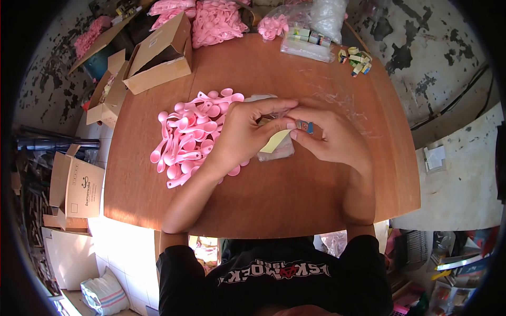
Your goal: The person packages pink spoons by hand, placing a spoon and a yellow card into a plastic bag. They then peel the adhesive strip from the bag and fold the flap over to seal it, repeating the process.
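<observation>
My left hand (245, 129) is closed over the middle of the table, thumb and fingers pinching a pale yellow paper strip (275, 141) that curves down. My right hand (334, 136) meets it from the right, its thumb and fingers pinched together near the end of that strip. A small blue printed label (304, 126) shows between the right hand's fingers. Beneath both hands lies a stack of clear plastic bags (279, 153), partly covered by them. Beside my left hand and forearm is a pile of pink plastic spoons (190, 134).
The brown table (253, 200) curves round in front of me. An open cardboard box (161, 58) stands at its back left, beside bags of pink spoons (219, 23). Small boxes (308, 37) and crumpled yellow paper scraps (357, 62) lie at the back right.
</observation>
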A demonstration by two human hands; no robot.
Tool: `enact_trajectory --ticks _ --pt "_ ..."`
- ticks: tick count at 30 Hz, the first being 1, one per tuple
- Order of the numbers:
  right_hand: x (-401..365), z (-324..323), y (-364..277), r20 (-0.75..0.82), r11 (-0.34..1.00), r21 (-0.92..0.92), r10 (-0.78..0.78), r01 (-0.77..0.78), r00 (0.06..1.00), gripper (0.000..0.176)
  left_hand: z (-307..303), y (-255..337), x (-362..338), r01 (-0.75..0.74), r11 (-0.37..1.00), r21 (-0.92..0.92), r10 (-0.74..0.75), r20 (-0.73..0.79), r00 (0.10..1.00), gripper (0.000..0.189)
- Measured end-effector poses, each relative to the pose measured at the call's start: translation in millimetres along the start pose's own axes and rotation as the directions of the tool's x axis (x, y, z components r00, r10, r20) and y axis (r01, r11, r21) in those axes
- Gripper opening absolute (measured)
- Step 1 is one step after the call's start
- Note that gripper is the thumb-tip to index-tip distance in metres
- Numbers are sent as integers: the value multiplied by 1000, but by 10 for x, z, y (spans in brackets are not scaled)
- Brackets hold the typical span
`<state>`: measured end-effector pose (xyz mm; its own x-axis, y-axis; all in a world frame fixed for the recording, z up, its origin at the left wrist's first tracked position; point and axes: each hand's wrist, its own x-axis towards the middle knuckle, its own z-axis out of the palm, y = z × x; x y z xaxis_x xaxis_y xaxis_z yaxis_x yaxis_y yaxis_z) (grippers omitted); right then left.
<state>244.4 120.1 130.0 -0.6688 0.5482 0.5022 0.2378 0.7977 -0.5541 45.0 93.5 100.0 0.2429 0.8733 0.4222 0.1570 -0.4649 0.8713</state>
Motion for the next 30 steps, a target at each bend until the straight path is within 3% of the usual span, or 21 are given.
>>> enact_trajectory --ticks 1,3,4,6,7,9,10,12,13,14,16,17,18,20,21,23,24,26,27,29,30 --pt "-1 -6 -6 1 1000 1 0 0 1000 22 18 11 -8 1 1000 0 -1 0 1000 37" --pt "-3 -23 -21 160 949 143 258 -281 953 23 65 39 -21 -32 999 -21 31 -54 998 32" --pt "-3 -16 -9 160 949 143 258 -281 953 23 74 14 -20 -31 999 -22 30 -54 998 32" --pt "0 17 42 172 968 15 245 -251 954 20 89 -56 -5 -213 965 153 228 -86 970 35" --pt "-6 45 65 172 968 14 245 -252 954 20 78 -9 3 -213 965 153 227 -86 970 35" --pt "-4 112 99 -84 976 151 169 -155 982 21 13 137 2 -98 986 136 112 -103 988 41" --pt "19 127 67 -75 976 155 166 -153 983 21 -81 166 4 -92 986 138 107 -111 988 41" --pt "83 171 -24 -181 836 525 294 -160 939 26 -355 153 36 50 967 250 -82 119 990 38" --pt "97 222 -17 -314 847 524 285 -86 906 37 -419 136 30 20 965 260 -38 65 997 33" --pt "121 284 6 -300 842 532 285 -89 910 37 -519 155 20 101 954 283 -114 32 993 32" --pt "192 428 120 -358 889 433 324 -152 876 31 -656 148 15 67 950 306 -51 -59 997 33" --pt "190 542 268 -211 940 264 275 -216 938 25 -712 112 13 78 949 305 -58 -72 996 33" --pt "169 688 359 -200 940 267 271 -214 942 25 -763 75 23 46 935 353 -24 -67 997 34" --pt "218 993 399 174 996 -19 89 -87 981 21 -827 43 25 17 915 402 10 -65 998 34" --pt "240 1141 452 178 996 -17 86 -85 980 21 -834 37 23 12 908 419 18 -66 998 35" --pt "363 1343 449 210 942 -300 -89 151 974 23 -827 47 17 5 900 435 28 -68 997 37" --pt "389 1393 438 212 941 -301 -90 152 973 23 -814 59 11 27 913 408 5 -76 997 38" --pt "533 1378 230 312 965 -4 251 -263 917 16 -808 90 -2 46 923 381 -15 -84 996 39" --pt "560 1401 211 311 965 -6 249 -261 917 16 -810 106 -9 31 925 380 0 -82 997 39" --pt "604 1420 195 391 805 197 460 -560 798 21 -822 138 -26 14 926 377 18 -81 997 39" --pt "570 1473 310 388 807 193 461 -559 798 21 -830 155 -29 40 924 379 -8 -83 996 39"
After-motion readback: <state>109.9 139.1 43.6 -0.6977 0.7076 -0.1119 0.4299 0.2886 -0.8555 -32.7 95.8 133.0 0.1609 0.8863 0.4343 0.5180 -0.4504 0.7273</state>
